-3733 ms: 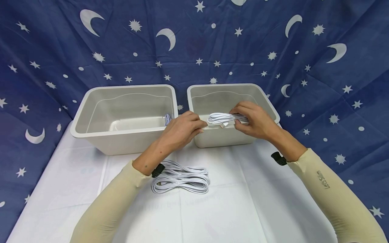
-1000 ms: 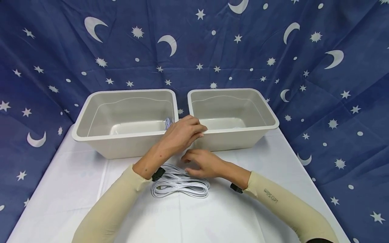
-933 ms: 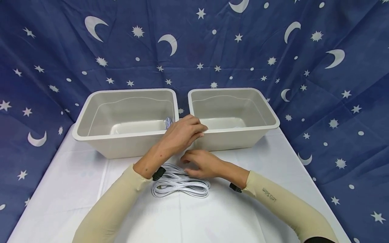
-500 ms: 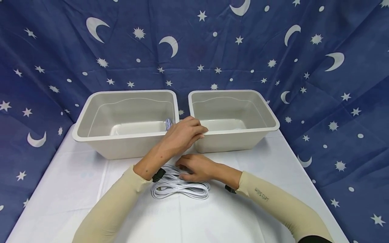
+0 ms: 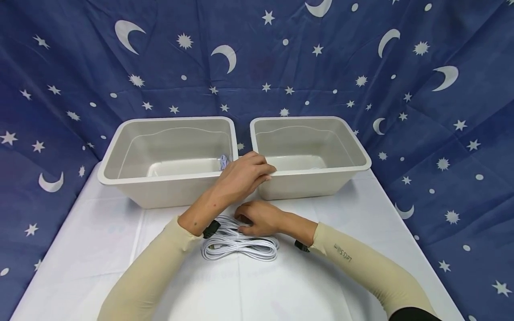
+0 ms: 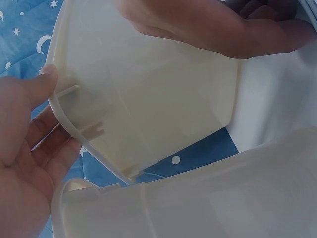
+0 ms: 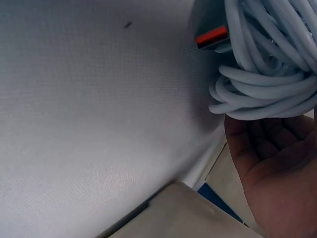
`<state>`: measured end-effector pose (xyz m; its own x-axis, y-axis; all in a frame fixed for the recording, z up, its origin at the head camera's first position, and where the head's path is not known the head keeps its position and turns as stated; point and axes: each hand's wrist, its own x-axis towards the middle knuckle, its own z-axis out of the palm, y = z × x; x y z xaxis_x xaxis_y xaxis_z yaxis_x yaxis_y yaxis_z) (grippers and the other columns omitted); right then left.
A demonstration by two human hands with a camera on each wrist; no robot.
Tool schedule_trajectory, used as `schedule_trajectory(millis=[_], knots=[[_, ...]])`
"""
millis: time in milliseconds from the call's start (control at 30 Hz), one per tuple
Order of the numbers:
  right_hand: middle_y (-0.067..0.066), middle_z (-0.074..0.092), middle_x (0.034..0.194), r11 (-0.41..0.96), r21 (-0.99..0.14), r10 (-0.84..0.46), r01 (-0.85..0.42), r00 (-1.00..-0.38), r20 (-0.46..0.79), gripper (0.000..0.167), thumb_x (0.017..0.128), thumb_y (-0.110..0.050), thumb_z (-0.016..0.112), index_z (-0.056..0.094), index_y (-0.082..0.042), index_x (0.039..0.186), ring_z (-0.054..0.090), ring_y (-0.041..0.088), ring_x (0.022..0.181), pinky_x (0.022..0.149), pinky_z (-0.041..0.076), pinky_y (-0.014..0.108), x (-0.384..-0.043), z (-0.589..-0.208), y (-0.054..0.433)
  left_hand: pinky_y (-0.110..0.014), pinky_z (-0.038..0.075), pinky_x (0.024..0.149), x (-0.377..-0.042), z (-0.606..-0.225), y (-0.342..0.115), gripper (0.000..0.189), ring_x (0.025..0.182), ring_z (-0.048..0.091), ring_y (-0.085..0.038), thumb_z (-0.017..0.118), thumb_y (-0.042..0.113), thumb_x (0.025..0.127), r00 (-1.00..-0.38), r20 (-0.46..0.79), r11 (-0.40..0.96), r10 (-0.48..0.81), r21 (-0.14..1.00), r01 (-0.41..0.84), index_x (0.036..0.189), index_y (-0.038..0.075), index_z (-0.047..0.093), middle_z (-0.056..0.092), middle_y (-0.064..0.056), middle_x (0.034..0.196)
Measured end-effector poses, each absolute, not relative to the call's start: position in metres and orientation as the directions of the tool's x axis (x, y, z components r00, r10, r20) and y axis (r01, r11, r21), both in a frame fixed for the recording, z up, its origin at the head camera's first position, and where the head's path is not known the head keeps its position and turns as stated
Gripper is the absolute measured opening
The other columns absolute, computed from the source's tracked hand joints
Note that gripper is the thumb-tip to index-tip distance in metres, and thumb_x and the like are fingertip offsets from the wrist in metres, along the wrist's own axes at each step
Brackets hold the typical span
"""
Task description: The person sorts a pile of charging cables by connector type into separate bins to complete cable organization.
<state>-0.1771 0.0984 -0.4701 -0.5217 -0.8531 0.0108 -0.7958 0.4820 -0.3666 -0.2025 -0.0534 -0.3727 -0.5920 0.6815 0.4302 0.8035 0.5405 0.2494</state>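
Note:
My left hand (image 5: 245,174) grips the near-left corner rim of the right grey bin (image 5: 317,183); its thumb and fingers lie on either side of that rim (image 6: 55,106) in the left wrist view. Low in front of the bins, my right hand (image 5: 263,218) curls its thumb and fingers round part of a white cable bundle (image 5: 241,247) on the table. Seen from the right wrist, the looped cable (image 7: 267,89) hides my fingertips, and a plug with a red-orange insert (image 7: 213,37) sticks out beside it.
A left grey bin (image 5: 160,180) stands beside the right one, a narrow gap between them. Inside it, a lavender bundle (image 5: 223,162) lies against the right wall. White cloth (image 5: 281,290) covers the table; a blue star-patterned curtain (image 5: 257,58) hangs behind.
The cable coil that my right hand held over the right bin has left that hand. My right hand came down and left to the cables on the table. My left hand stayed on the rim.

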Motion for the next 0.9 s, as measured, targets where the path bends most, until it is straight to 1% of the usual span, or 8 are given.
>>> schedule_trajectory(millis=[167,333,467,667,800,900], knots=[[-0.002,0.066,0.089,0.482,-0.371,-0.850,-0.794,-0.526,0.020,0.018,0.095,-0.025,0.074,0.072,-0.012,0.108,0.055,0.007,0.080,0.075,0.046,0.024,-0.1775,-0.4724,0.0960,-0.036,0.057,0.091,-0.2017,-0.3729,-0.0539,0.020,0.118,0.060,-0.018,0.067,0.022,0.106,-0.591,0.431,0.539,0.682,0.249,0.804,0.122,0.019,0.079,0.071,0.003,0.113],[0.000,0.064,0.085,0.473,-0.372,-0.854,-0.799,-0.520,0.029,0.012,0.093,-0.022,0.073,0.069,-0.013,0.100,0.052,0.007,0.076,0.071,0.041,0.023,-0.1769,-0.4721,0.0939,-0.036,0.056,0.092,-0.2009,-0.3726,-0.0547,0.020,0.117,0.060,-0.018,0.067,0.021,0.106,-0.589,0.428,0.539,0.686,0.247,0.806,0.122,0.017,0.079,0.071,0.002,0.113],[0.000,0.062,0.083,0.464,-0.374,-0.858,-0.803,-0.513,0.035,0.010,0.093,-0.019,0.073,0.068,-0.013,0.097,0.051,0.008,0.074,0.069,0.040,0.024,-0.1768,-0.4677,0.0949,-0.036,0.056,0.093,-0.2019,-0.3718,-0.0538,0.020,0.116,0.060,-0.019,0.067,0.021,0.106,-0.586,0.430,0.539,0.687,0.240,0.808,0.123,0.017,0.079,0.071,0.001,0.113],[0.000,0.060,0.082,0.451,-0.367,-0.861,-0.814,-0.505,0.060,0.009,0.091,-0.017,0.074,0.068,-0.012,0.097,0.051,0.007,0.074,0.067,0.041,0.023,-0.1778,-0.4640,0.0996,-0.035,0.056,0.093,-0.2031,-0.3698,-0.0509,0.022,0.118,0.060,-0.019,0.066,0.020,0.107,-0.571,0.433,0.530,0.697,0.224,0.818,0.124,0.018,0.078,0.071,0.001,0.113],[-0.002,0.059,0.084,0.420,-0.364,-0.872,-0.832,-0.480,0.092,0.011,0.091,-0.016,0.074,0.068,-0.012,0.099,0.051,0.007,0.075,0.067,0.042,0.022,-0.1784,-0.4642,0.1007,-0.035,0.056,0.094,-0.2029,-0.3700,-0.0512,0.021,0.118,0.060,-0.019,0.066,0.020,0.107,-0.565,0.434,0.534,0.702,0.204,0.820,0.124,0.018,0.079,0.071,0.001,0.112],[-0.001,0.061,0.087,0.400,-0.369,-0.880,-0.839,-0.465,0.102,0.015,0.091,-0.014,0.074,0.070,-0.010,0.104,0.053,0.008,0.077,0.069,0.044,0.022,-0.1780,-0.4637,0.1013,-0.035,0.055,0.094,-0.2026,-0.3704,-0.0522,0.021,0.117,0.060,-0.020,0.067,0.020,0.107,-0.558,0.437,0.530,0.705,0.198,0.825,0.124,0.017,0.079,0.071,0.000,0.112]])
